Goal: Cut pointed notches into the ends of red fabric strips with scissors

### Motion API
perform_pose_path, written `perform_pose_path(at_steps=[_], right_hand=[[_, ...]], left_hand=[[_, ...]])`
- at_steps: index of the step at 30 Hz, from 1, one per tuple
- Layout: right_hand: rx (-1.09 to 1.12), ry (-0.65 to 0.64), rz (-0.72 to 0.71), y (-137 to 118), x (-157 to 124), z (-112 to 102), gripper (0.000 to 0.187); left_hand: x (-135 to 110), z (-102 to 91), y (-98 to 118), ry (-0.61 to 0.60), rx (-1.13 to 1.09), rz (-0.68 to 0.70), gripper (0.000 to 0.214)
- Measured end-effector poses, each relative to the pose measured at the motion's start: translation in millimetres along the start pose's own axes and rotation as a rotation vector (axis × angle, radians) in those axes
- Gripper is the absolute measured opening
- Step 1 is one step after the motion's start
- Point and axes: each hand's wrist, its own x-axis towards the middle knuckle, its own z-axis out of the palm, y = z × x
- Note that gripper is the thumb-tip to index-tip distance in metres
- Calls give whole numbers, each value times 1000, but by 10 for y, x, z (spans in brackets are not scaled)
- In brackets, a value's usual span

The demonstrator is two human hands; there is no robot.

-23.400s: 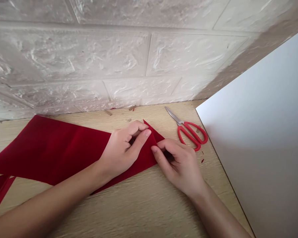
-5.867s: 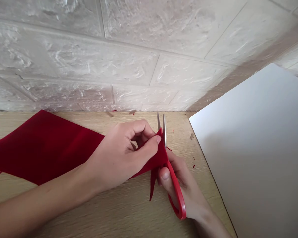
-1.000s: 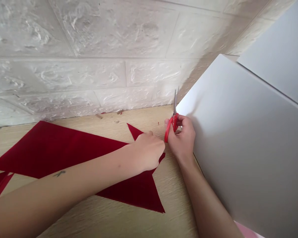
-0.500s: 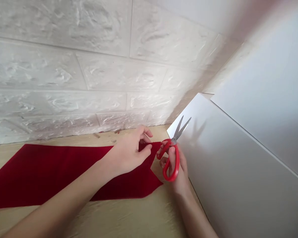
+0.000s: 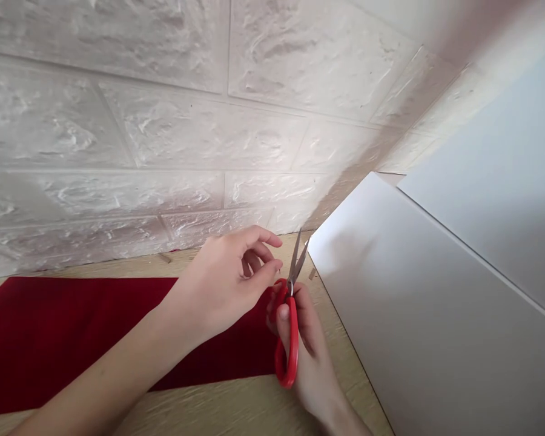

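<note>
My right hand (image 5: 306,348) holds red-handled scissors (image 5: 290,327), thumb in one handle loop. The blades stand slightly apart and point up toward the wall. Close to their left, my left hand (image 5: 229,281) has its index finger raised, while the thumb and middle finger come together in a loose pinch. A tiny dark speck shows by the thumb tip, too small to name. Beneath the left forearm a dark red piece of cloth (image 5: 77,339) lies flat. My hands and the scissors cover its right end.
A white brick-patterned wall (image 5: 172,133) rises behind the light wooden surface (image 5: 209,412). White panels (image 5: 436,290) slant up close on the right of my right hand. Small brown scraps (image 5: 164,258) lie near the wall.
The scissors have moved left and down, nearer my left hand, and their blades are closer together. My left thumb and middle finger have drawn together. The camera view has shifted slightly.
</note>
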Motion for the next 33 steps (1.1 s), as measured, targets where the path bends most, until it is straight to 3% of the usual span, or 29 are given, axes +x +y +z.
perform_pose_path(at_steps=[3, 7, 11, 14, 20, 26, 33], right_hand=[[66, -54, 124, 5, -6, 6, 38], [98, -37, 177, 35, 29, -1, 40], [161, -22, 165, 77, 78, -9, 40], [143, 0, 150, 105, 88, -8, 40], [132, -19, 105, 96, 66, -2, 39], [47, 3, 122, 49, 53, -45, 38], [4, -68, 32, -3, 39, -47, 33]], left_hand=[[27, -58, -7, -71, 44, -39, 22], [61, -131, -90, -99, 199, -44, 31], [67, -114, -184, -265, 318, 75, 39], [88, -62, -224, -338, 289, 148, 30], [155, -15, -262, -301, 132, 85, 17], [116, -14, -150, -73, -102, -18, 17], [83, -1, -97, -53, -218, -84, 18]])
